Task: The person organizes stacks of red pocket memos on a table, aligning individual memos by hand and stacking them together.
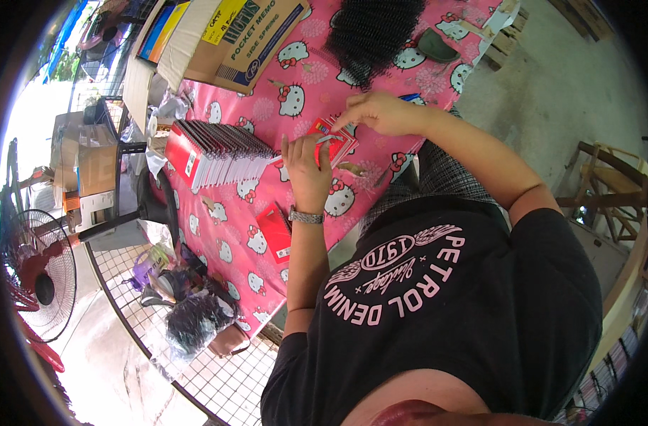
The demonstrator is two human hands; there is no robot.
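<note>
Two hands meet over one short stack of red notebooks (pixel 346 148). The left hand (pixel 308 167), with one wristwatch (pixel 306 216), lies palm down over the stack's left side, fingers slightly bent and close together; whether it grips anything, I cannot tell. The right hand (pixel 377 113) is at the stack's far edge, partly curled, index finger reaching toward the covers; its hold, if any, is unclear. A thin pale strip (pixel 328 139) shows between the hands, on top of the stack.

The stack's covers are glossy red with small coloured marks, its layers slightly fanned; they are too tightly packed to count.

Left of the stack stands one long row of notebooks (pixel 217 160) with black spiral bindings. One single red notebook (pixel 275 234) lies nearer the person. Beyond the stack are one heap of black coils (pixel 373 32), one dark green bowl-like object (pixel 437 47) and, farther left, one open cardboard box (pixel 231 60).

The tabletop (pixel 313 245) wears a pink cover printed with white cat faces. Well left of the stack is a standing fan (pixel 45 289); well right, a wooden chair (pixel 608 186) on the grey floor (pixel 551 106).
</note>
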